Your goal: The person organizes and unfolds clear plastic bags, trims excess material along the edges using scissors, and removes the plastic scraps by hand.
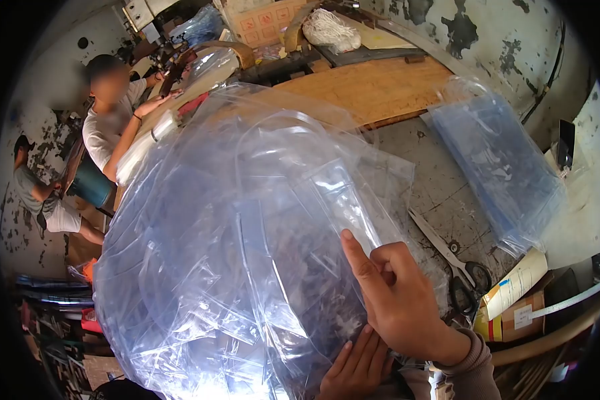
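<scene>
A large heap of clear plastic sheeting (187, 220), thin and shiny with bluish seams and flat strips, fills the middle of the head view. My right hand (403, 297) is over its right side, one finger stretched along a clear strip (343, 197) and the others curled in on the plastic. Below it, my left hand (357, 367) lies with fingers extended against the sheeting, partly hidden by my right wrist. Scissors (450, 257) with black handles lie on the table to the right of my right hand, blades apart.
A stack of folded clear plastic (497, 167) lies at the right. Near it are a phone (566, 143) and a cardboard box (517, 320). Behind the heap is a wooden board (373, 90). One person (110, 120) works at the far left; another (40, 187) is farther back.
</scene>
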The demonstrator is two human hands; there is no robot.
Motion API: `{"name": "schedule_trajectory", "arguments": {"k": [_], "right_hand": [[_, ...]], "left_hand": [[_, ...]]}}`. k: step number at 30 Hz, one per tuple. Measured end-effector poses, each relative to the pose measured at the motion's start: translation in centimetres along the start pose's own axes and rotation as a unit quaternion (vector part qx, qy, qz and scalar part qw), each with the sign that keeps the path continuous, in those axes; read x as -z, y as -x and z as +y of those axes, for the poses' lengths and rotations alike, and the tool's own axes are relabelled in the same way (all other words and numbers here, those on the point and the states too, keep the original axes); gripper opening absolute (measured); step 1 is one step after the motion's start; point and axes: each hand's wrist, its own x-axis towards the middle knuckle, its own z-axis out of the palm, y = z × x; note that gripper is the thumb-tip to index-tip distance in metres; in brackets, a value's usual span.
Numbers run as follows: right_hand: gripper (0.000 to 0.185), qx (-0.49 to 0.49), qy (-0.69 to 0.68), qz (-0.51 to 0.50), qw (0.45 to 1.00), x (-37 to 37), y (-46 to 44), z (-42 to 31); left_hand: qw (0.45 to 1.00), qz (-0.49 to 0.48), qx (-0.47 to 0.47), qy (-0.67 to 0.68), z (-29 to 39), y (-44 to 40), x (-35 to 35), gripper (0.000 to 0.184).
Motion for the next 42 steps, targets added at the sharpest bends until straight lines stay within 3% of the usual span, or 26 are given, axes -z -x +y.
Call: {"name": "schedule_trajectory", "arguments": {"k": [3,5,9,12,16,20,23,26,36,39,42], "right_hand": [[0.059,-0.018,-0.002,-0.013,1.000,0.5,0.3,0.0],[0.053,-0.093,-0.088,-0.024,0.992,1.9,1.0,-0.1],[0.049,-0.173,-0.118,-0.059,0.976,4.8,5.4,2.2],[0.039,-0.279,-0.186,-0.027,0.942,5.6,8.6,2.9],[0.035,-0.318,-0.219,-0.002,0.923,5.2,11.5,3.7],[0.025,-0.344,-0.281,-0.001,0.896,5.2,12.0,3.8],[0.027,-0.298,-0.250,0.022,0.921,4.9,12.1,4.0],[0.026,-0.313,-0.251,0.018,0.916,5.1,12.3,4.0],[0.025,-0.297,-0.322,0.057,0.897,4.7,13.1,4.3],[0.035,-0.283,-0.278,-0.007,0.918,5.2,12.9,4.0],[0.081,-0.172,-0.291,-0.088,0.937,5.3,12.1,2.7]], "left_hand": [[1.000,0.013,-0.002,-0.027,0.1,0.0,0.2,0.034],[0.999,-0.018,-0.002,-0.027,-0.1,0.0,0.5,0.037],[1.000,-0.018,0.002,-0.007,0.0,-0.4,0.6,0.038],[0.999,-0.035,0.015,0.002,-0.1,-0.1,0.3,0.039],[0.998,-0.005,-0.014,-0.057,-0.1,0.0,0.0,0.045],[0.996,-0.009,0.004,-0.089,0.2,-0.3,0.5,0.040],[0.997,-0.010,0.009,-0.077,0.2,-0.3,0.4,0.040],[0.998,-0.003,0.014,-0.058,0.1,-0.3,0.1,0.040],[1.000,0.007,0.013,-0.005,0.1,-0.2,0.2,0.050],[1.000,0.019,-0.003,0.022,-0.3,-0.1,0.3,0.055],[0.996,0.055,-0.032,0.057,-0.7,0.3,-0.6,0.061]]}}
